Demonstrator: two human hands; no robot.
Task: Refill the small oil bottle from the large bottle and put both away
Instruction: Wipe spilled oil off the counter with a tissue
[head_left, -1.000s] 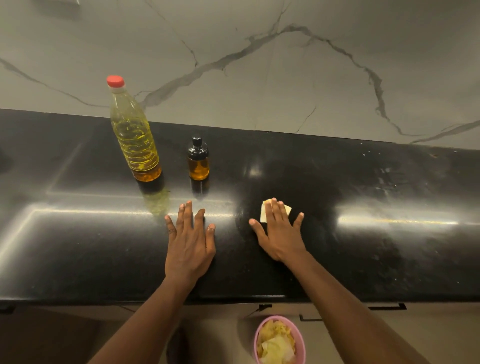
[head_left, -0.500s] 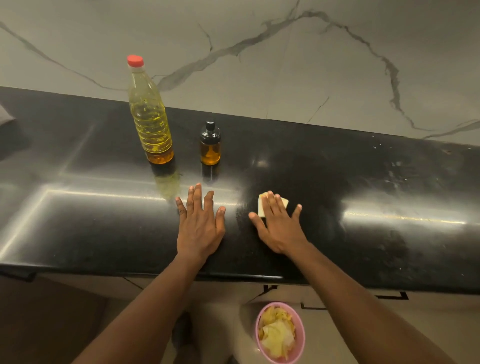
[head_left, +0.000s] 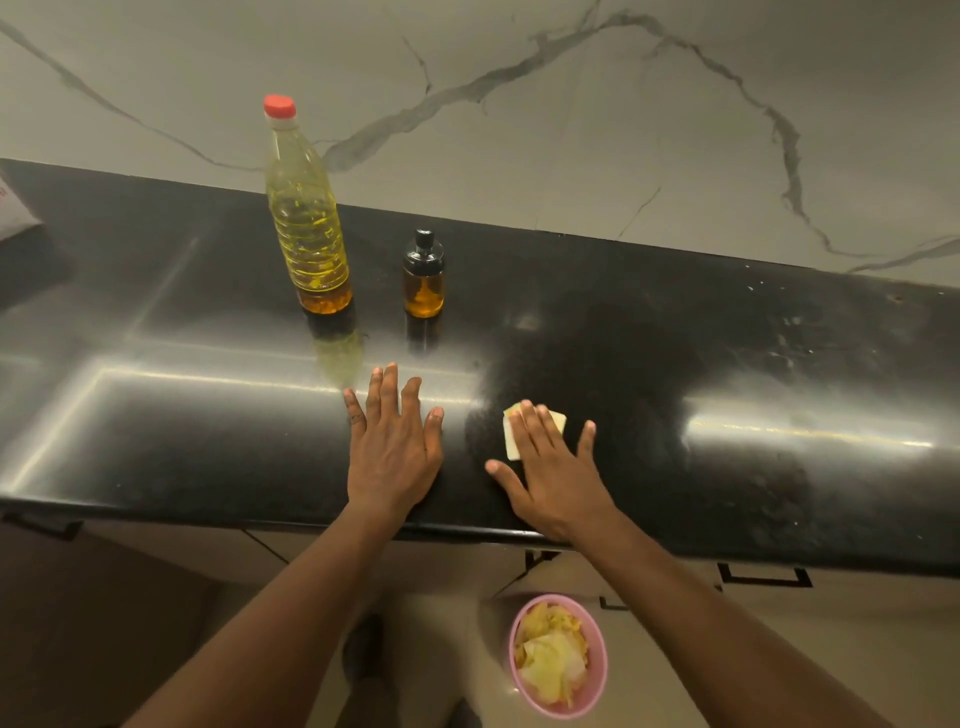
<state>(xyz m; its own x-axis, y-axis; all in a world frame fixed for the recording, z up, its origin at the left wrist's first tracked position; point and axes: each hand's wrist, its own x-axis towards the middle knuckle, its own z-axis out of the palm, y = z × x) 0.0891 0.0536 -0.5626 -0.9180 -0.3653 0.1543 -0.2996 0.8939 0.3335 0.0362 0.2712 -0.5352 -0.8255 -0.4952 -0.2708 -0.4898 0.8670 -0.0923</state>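
Observation:
A tall clear large oil bottle (head_left: 307, 223) with a red cap stands upright on the black counter (head_left: 727, 395), near the wall. To its right stands the small amber oil bottle (head_left: 424, 283) with a black top, also upright. My left hand (head_left: 390, 447) lies flat on the counter in front of both bottles, fingers straight, holding nothing. My right hand (head_left: 551, 467) lies flat beside it, its fingers pressing on a folded pale yellow cloth (head_left: 511, 441) that is partly hidden beneath them.
A marble wall (head_left: 571, 130) backs the counter. A pink bowl (head_left: 558, 657) of yellowish scraps sits on the floor below the counter edge. A pale packet corner (head_left: 13, 208) shows at the far left. Drawer handles (head_left: 763, 574) run under the counter.
Both hands stay flat on the counter. The view has shifted, so bottles and hands sit slightly differently in frame. The right hand still covers the cloth.

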